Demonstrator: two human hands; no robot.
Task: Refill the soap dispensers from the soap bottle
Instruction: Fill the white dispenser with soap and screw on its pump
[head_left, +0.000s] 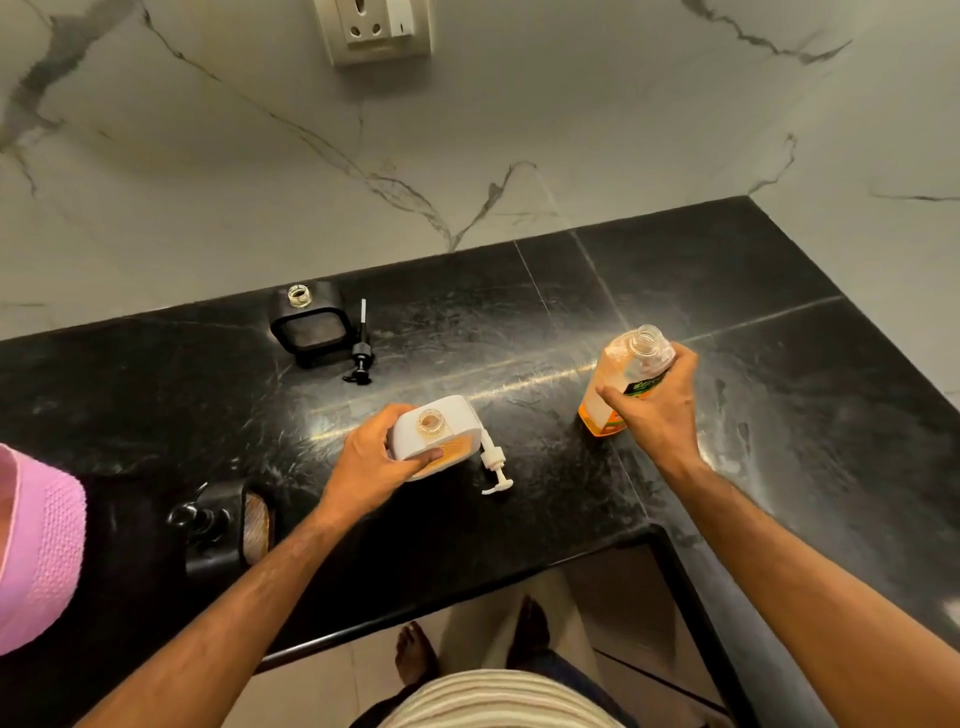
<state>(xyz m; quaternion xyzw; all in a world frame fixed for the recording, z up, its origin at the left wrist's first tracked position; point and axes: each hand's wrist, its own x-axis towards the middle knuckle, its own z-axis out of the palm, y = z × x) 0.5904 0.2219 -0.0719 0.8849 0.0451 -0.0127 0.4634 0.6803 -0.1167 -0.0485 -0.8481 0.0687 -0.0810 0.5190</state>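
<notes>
Two grips share this head view. My left grip (382, 457) curls round the white dispenser (434, 434), thumb on its near face and fingers behind, steadying it upright on the black worktop (701, 280) with its neck uncapped. My right grip (657, 402) wraps the orange soap bottle (621, 387), cap off, mouth up; whether its base touches the worktop I cannot tell. The bottle stands well to the right of the left grip.

Step in hand, as I judge it: filling the white dispenser, with no soap pouring at this moment. The next move calls for carrying the bottle leftward until its mouth sits over the dispenser's narrow neck, then tipping slowly; a small opening makes overshoot and spillage the risk.

Just right of the left grip lies the white pump (493, 462), directly under the path the bottle would take, though low enough to pass over. Beyond the left grip stands an open black dispenser (311, 325) with its black pump (361, 348) lying beside it. Near my left forearm stands another black dispenser (223, 530), pump fitted, and further left a pink object (39, 545).
</notes>
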